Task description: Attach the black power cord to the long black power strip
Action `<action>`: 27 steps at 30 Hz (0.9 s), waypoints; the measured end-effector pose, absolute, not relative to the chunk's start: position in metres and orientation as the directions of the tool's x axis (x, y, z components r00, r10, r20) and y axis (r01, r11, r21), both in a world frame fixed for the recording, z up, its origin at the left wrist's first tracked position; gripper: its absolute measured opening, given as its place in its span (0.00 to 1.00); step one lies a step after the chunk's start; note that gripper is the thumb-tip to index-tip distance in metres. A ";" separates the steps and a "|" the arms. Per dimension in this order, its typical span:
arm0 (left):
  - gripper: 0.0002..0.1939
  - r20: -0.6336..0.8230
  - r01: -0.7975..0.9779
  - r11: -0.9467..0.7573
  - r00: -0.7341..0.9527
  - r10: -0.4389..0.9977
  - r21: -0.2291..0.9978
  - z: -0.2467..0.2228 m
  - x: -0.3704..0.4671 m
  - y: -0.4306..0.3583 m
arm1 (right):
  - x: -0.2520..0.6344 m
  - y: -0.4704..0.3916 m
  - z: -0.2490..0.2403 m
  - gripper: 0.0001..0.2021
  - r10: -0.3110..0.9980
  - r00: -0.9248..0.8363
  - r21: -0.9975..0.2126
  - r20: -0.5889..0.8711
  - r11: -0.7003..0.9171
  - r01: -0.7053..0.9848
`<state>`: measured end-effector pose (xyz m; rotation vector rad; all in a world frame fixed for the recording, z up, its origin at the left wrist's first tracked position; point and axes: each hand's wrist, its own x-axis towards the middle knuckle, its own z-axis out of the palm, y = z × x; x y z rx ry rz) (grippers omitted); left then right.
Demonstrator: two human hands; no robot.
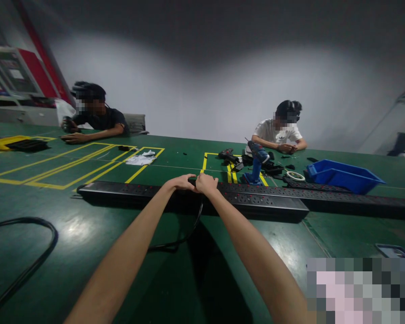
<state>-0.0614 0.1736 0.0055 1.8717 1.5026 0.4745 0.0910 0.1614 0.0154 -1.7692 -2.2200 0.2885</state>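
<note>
Weight seems considerable in the long black power strip (185, 200), a stiff bar we would take near both ends. It lies across the green table (74, 265). Our arms stretch forward; left hand (183, 182) and right hand (206, 183) meet above its middle, fingers curled, their grasp unclear to us.

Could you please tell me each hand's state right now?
Left hand: partly curled at the black power strip; cannot tell what, if anything, it grips.
Right hand: curled beside the left; its grip hidden too.
</note>
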 end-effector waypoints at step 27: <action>0.17 0.425 0.871 -0.262 0.069 0.903 0.416 -0.002 -0.043 0.120 | 0.163 0.097 -0.003 0.15 0.725 -0.058 -0.465 0.687 0.499 0.732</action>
